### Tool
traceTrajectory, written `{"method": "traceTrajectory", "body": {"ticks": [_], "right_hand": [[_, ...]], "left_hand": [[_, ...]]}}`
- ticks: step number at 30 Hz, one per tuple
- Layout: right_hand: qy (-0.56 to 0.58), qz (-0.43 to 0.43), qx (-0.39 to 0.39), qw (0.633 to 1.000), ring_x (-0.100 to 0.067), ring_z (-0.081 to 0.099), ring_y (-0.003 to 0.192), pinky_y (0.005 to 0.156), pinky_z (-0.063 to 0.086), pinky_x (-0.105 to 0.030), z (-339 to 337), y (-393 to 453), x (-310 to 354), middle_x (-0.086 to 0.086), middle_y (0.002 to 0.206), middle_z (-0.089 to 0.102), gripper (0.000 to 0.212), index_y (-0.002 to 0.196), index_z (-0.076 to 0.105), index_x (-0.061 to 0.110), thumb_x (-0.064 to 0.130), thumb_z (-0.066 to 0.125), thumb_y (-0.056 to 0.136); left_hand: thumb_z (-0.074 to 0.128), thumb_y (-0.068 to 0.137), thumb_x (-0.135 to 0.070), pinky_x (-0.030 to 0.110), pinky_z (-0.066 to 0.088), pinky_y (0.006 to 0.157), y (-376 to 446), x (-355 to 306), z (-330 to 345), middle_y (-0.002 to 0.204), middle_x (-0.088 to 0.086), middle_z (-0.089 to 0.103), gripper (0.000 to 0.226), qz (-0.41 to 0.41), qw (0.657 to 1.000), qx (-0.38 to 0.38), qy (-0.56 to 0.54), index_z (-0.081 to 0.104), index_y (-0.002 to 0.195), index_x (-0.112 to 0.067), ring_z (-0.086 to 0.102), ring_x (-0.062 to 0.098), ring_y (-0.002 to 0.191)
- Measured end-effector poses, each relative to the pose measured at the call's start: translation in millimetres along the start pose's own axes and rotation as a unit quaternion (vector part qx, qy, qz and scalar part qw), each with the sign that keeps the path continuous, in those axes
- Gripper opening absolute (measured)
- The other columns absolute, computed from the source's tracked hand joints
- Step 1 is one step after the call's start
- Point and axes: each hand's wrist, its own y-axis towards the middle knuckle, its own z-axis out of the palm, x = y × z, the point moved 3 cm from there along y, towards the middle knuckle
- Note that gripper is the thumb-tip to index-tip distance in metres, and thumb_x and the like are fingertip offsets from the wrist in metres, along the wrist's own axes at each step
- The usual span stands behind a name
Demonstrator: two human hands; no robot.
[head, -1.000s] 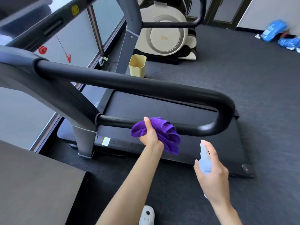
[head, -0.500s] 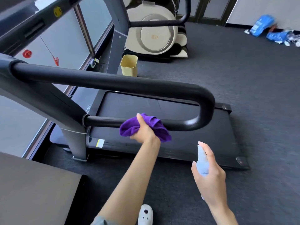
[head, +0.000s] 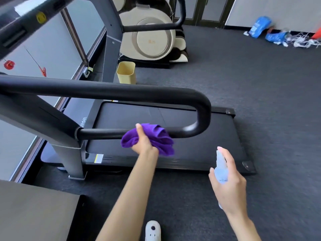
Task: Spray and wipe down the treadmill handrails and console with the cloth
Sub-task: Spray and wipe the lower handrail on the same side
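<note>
A black looped handrail (head: 107,92) of the treadmill runs across the view, bending back into a thinner lower bar (head: 104,133). My left hand (head: 144,142) grips a bunched purple cloth (head: 161,138) and presses it against that lower bar near the bend. My right hand (head: 229,185) holds a small pale blue spray bottle (head: 221,166) upright, lower right of the rail, with the index finger over its top. The console (head: 19,26) is at the upper left, mostly cut off.
The treadmill belt (head: 173,136) lies below the rail on dark carpet. A yellow bin (head: 126,72) and a cream exercise machine (head: 151,39) stand behind. A dark tabletop (head: 34,213) fills the lower left. Blue bags (head: 260,26) lie at the far wall. A white shoe (head: 152,231) shows at the bottom.
The cloth and my left hand have shifted a little along the lower bar. The view has panned slightly; my right hand keeps the bottle in about the same pose.
</note>
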Motion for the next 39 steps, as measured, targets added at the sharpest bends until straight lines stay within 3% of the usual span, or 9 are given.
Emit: {"method": "traceTrajectory", "body": {"ticks": [7,11,19,24,27,31,34,37,39], "right_hand": [[-0.01,0.003,-0.013,1.0,-0.018,0.063,0.108,0.093,0.047,-0.029,-3,-2,-1,0.007,0.131,0.061,0.075,0.137,0.045,0.03,-0.007,0.072,0.078],[-0.006,-0.008,-0.007,1.0,-0.021,0.064,0.108,0.093,0.047,-0.029,2,13,-4,0.005,0.131,0.062,0.076,0.138,0.044,0.028,-0.009,0.071,0.077],[0.03,-0.066,0.044,0.996,-0.01,0.058,0.111,0.093,0.032,0.0,1,71,-29,0.022,0.13,0.052,0.074,0.138,0.044,0.028,-0.008,0.069,0.078],[0.037,-0.111,0.112,0.987,-0.016,0.062,0.097,0.08,0.039,-0.01,-14,115,-56,0.011,0.122,0.065,0.072,0.137,0.045,0.031,-0.005,0.068,0.079],[0.052,-0.152,0.171,0.972,-0.016,0.062,0.095,0.077,0.041,-0.013,-24,139,-67,0.009,0.121,0.066,0.075,0.136,0.04,0.039,-0.004,0.066,0.081],[0.05,-0.183,0.212,0.959,-0.019,0.061,0.088,0.072,0.04,-0.018,-28,173,-79,0.01,0.117,0.066,0.075,0.135,0.037,0.044,0.0,0.066,0.082],[0.061,-0.202,0.228,0.951,-0.017,0.062,0.093,0.075,0.043,-0.021,-23,192,-83,0.013,0.122,0.064,0.074,0.137,0.037,0.041,0.001,0.067,0.082],[0.074,-0.225,0.225,0.945,-0.02,0.063,0.091,0.073,0.044,-0.022,-14,207,-81,0.009,0.12,0.066,0.074,0.137,0.038,0.039,0.001,0.067,0.082],[0.095,-0.236,0.222,0.941,-0.019,0.062,0.092,0.075,0.045,-0.021,-8,216,-79,0.007,0.122,0.065,0.073,0.138,0.04,0.035,-0.001,0.068,0.08]], "left_hand": [[0.076,0.078,-0.046,0.036,0.052,0.091,1,3,-2,0.104,-0.002,0.062,0.063,-0.013,1.0,0.017,0.022,0.049,0.122,-0.011,0.066,0.023,0.092],[0.077,0.076,-0.047,0.031,0.05,0.077,-9,17,5,0.092,-0.005,0.062,0.062,-0.022,0.999,0.037,0.024,0.048,0.119,-0.013,0.063,0.014,0.073],[0.077,0.075,-0.05,0.036,0.052,0.083,-34,60,28,0.104,0.001,0.067,0.059,0.0,1.0,0.023,0.008,0.051,0.113,-0.014,0.065,0.019,0.081],[0.08,0.073,-0.046,0.035,0.053,0.078,-44,77,39,0.085,-0.004,0.064,0.051,0.016,0.999,-0.027,-0.026,0.055,0.103,-0.014,0.065,0.018,0.076],[0.082,0.072,-0.042,0.043,0.054,0.089,-66,94,53,0.091,0.003,0.069,0.045,-0.006,0.999,-0.007,-0.047,0.059,0.099,-0.014,0.068,0.026,0.085],[0.08,0.072,-0.046,0.044,0.052,0.094,-92,109,69,0.11,0.01,0.071,0.062,-0.073,0.993,0.027,-0.092,0.063,0.119,-0.01,0.068,0.031,0.097],[0.076,0.078,-0.041,0.035,0.057,0.069,-99,108,76,0.1,0.009,0.073,0.042,-0.104,0.983,0.045,-0.142,0.067,0.103,-0.009,0.07,0.026,0.073],[0.068,0.084,-0.046,0.035,0.049,0.091,-102,113,83,0.073,0.006,0.072,0.037,-0.125,0.982,0.051,-0.135,0.065,0.082,-0.009,0.062,0.025,0.075],[0.07,0.081,-0.05,0.036,0.048,0.093,-107,115,85,0.075,0.007,0.071,0.039,-0.142,0.981,0.035,-0.128,0.064,0.08,-0.011,0.062,0.024,0.077]]}}
